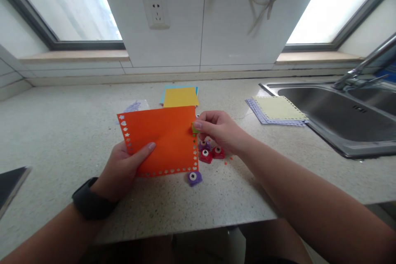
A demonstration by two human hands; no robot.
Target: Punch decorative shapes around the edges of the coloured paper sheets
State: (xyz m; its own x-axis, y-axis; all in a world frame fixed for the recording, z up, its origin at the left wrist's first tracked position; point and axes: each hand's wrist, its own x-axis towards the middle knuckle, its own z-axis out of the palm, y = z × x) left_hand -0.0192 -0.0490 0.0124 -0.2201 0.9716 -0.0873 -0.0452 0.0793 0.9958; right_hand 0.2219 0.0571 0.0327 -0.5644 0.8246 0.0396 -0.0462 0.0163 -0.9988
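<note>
My left hand (126, 165) grips an orange sheet of paper (163, 136) by its lower left, thumb on top, fingers hidden underneath. Small punched shapes run along the sheet's left, bottom and right edges. At the upper right edge of the paper, my right hand (216, 130) pinches a small green craft punch (195, 128), which sits on that edge. Below the right hand lie two red craft punches (206, 156) and a purple one (204, 145) partly behind them. Another purple craft punch (194, 178) rests just under the sheet's lower right corner.
Yellow paper (181, 97) over blue sheets lies behind the orange sheet. To the right, a stack of pale yellow and lilac sheets with punched edges (280, 108) sits beside the steel sink (321, 107). Orange paper bits (225, 163) dot the counter. A dark flat panel (12, 187) is at far left.
</note>
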